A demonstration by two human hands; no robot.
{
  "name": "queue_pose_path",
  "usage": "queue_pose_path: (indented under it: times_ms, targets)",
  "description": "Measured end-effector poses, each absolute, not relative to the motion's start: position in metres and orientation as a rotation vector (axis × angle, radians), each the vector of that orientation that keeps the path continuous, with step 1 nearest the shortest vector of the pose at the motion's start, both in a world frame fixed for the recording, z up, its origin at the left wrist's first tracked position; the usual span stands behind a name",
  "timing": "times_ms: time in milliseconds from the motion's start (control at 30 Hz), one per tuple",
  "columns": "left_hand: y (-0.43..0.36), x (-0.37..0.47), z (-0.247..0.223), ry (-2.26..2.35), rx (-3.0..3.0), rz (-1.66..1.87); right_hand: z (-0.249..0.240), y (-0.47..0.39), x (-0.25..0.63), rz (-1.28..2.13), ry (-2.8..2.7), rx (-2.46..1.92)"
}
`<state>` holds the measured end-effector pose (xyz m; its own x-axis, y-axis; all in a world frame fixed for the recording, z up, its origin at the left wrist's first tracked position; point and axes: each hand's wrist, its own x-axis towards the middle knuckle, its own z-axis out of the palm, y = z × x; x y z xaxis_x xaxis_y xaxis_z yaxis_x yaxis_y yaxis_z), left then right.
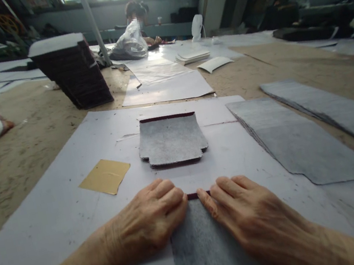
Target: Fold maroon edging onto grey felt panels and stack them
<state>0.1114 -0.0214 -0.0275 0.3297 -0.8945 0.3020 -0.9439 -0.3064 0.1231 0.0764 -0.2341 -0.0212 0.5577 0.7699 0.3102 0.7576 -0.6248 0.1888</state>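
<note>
A grey backed fabric piece (203,242) lies flat before me, with a narrow maroon strip folded over along its far edge. My left hand (153,214) is closed at the left end of that fold, fingers curled and thumb against the edge. At the right end, my right hand (245,207) presses the fold with thumb and bent fingers. Both hands cover parts of the piece, and its near end runs out of view. Just beyond them rests a grey panel (172,140) with notched near corners and a maroon folded far edge.
A tan square (106,177) lies left on the white sheet (56,208). Stacked grey pieces (294,139) and a second grey stack (337,108) are at right. A tall dark stack (72,73) stands back left. Another person (136,14) sits behind a plastic bag (130,44).
</note>
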Motion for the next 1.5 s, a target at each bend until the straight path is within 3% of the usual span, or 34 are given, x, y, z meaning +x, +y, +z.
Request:
queue_pose_path:
  times_ms: [233, 500, 667, 1100, 1200, 1367, 1500]
  targets:
    - [-0.018, 0.113, -0.026, -1.596, 2.323, 0.278, -0.041, -0.218, 0.094, 0.657, 1.631, 3.152]
    - [-0.014, 0.062, -0.019, -1.373, 2.441, 0.201, -0.05, -0.223, 0.096, 0.569, 1.74, 3.137]
    - [-0.018, 0.054, -0.023, -1.296, 2.472, 0.32, -0.048, -0.221, 0.099, 0.483, 1.688, 3.116]
    - [-0.019, 0.053, -0.025, -1.231, 2.486, 0.195, -0.042, -0.217, 0.101, 0.243, 1.578, 3.048]
    - [-0.017, 0.052, -0.021, -1.23, 2.48, 0.112, -0.04, -0.22, 0.105, 0.192, 1.555, 3.206]
    - [-0.018, 0.053, -0.016, -1.194, 2.486, 0.072, -0.041, -0.232, 0.107, 0.381, 1.327, 3.405]
    - [-0.017, 0.054, -0.026, -1.215, 2.447, 0.238, -0.037, -0.233, 0.102, 0.174, 1.114, 3.436]
